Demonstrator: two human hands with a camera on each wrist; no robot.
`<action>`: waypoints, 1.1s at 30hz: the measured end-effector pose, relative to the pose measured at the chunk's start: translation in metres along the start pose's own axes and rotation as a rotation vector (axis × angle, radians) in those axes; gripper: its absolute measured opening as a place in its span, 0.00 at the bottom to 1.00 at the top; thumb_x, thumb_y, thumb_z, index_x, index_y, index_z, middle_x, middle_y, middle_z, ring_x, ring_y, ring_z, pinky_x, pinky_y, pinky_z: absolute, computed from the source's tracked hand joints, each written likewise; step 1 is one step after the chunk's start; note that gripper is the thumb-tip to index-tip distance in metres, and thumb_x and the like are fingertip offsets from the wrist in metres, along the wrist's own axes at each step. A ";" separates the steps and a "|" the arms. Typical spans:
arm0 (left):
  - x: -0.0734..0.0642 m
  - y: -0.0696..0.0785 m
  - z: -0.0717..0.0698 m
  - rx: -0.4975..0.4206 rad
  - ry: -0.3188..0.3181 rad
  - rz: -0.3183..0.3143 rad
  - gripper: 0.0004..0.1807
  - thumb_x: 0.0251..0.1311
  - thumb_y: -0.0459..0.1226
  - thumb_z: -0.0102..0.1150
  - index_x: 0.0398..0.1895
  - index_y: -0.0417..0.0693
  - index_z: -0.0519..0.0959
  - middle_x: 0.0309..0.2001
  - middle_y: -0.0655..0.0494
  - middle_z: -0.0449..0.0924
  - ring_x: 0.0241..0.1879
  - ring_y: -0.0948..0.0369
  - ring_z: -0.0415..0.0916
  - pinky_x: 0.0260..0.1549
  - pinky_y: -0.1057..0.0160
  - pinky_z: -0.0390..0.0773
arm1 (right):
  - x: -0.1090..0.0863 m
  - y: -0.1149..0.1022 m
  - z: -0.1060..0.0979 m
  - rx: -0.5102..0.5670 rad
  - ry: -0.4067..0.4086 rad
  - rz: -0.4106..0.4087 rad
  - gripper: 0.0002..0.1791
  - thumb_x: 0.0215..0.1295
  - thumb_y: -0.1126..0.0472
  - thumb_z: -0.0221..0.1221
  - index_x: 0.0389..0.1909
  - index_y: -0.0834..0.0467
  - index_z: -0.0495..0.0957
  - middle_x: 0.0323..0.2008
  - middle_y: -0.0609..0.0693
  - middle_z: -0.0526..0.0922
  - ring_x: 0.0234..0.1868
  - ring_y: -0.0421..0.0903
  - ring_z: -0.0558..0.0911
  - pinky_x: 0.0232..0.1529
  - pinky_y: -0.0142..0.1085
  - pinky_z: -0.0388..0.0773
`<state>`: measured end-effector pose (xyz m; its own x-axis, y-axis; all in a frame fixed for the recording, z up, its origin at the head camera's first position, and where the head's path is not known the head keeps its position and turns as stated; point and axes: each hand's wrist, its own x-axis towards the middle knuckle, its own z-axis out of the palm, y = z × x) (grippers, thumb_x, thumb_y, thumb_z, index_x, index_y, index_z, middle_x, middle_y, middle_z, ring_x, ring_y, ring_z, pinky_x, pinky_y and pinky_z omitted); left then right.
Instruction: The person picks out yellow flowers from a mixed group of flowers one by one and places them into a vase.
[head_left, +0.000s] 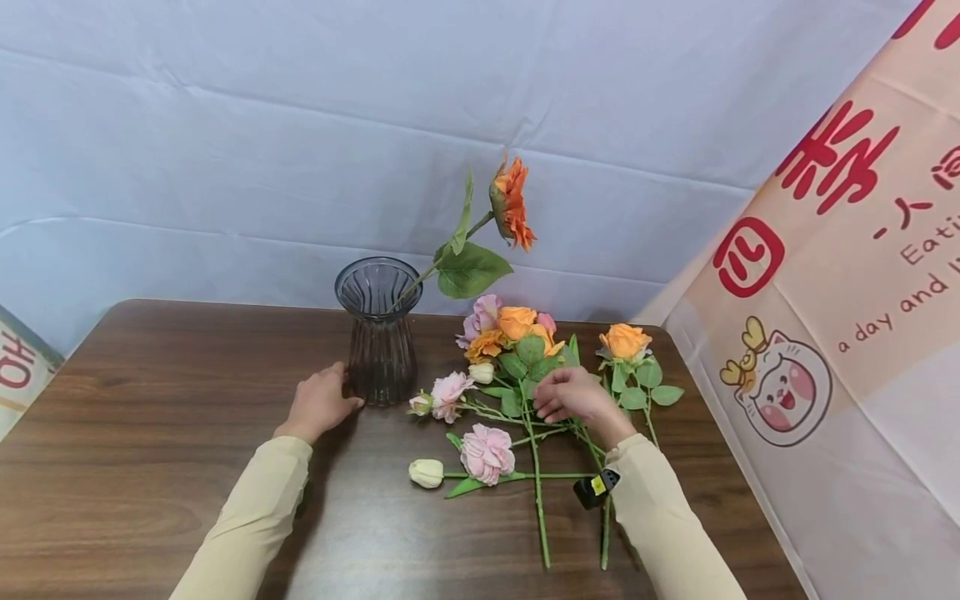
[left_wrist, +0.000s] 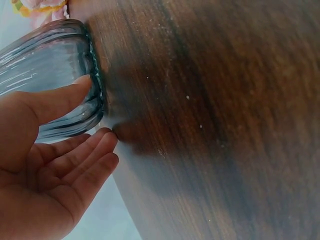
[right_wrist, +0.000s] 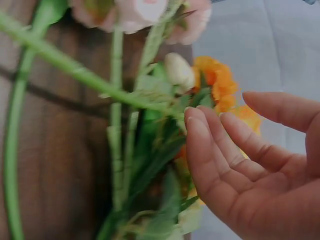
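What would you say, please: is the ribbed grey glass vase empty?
No, one long-stemmed orange flower slants out of the vase.

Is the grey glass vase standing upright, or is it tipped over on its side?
Upright: the vase stands on the table with its mouth at the top, and an orange flower leans out of it.

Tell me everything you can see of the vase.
The vase is smoky grey and see-through, apparently glass, with a wide flared rim, a narrower neck and a ribbed body. It stands upright on the brown table, near the far edge. A single orange flower leans out of its mouth, the bloom well above the rim and off to the right in the head view. The left hand is at its base, the thumb apparently touching the lower wall.
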<state>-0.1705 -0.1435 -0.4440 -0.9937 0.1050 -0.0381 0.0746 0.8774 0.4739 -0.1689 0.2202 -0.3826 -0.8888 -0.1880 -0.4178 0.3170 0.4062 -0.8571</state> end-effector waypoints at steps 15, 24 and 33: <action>0.000 -0.001 0.001 0.006 0.003 0.002 0.28 0.51 0.39 0.64 0.49 0.27 0.68 0.45 0.33 0.76 0.44 0.38 0.72 0.45 0.42 0.69 | 0.000 0.028 0.010 -0.040 0.028 0.036 0.09 0.59 0.69 0.55 0.32 0.75 0.75 0.24 0.59 0.78 0.16 0.43 0.76 0.20 0.35 0.77; 0.001 -0.001 0.002 0.007 0.006 0.005 0.28 0.51 0.38 0.64 0.50 0.27 0.68 0.45 0.33 0.76 0.43 0.39 0.73 0.44 0.42 0.70 | 0.000 0.031 0.017 -0.011 0.030 0.067 0.08 0.57 0.69 0.58 0.29 0.73 0.76 0.18 0.55 0.75 0.13 0.41 0.73 0.17 0.33 0.76; 0.001 -0.002 0.002 0.005 0.011 0.007 0.28 0.51 0.38 0.65 0.49 0.27 0.69 0.45 0.34 0.76 0.43 0.39 0.73 0.43 0.43 0.70 | 0.002 0.030 0.023 -0.045 0.073 0.076 0.07 0.53 0.69 0.61 0.23 0.69 0.76 0.14 0.52 0.71 0.09 0.39 0.70 0.14 0.32 0.74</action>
<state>-0.1715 -0.1441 -0.4468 -0.9940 0.1066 -0.0251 0.0824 0.8789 0.4698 -0.1538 0.2113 -0.4159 -0.8852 -0.0899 -0.4565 0.3707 0.4567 -0.8087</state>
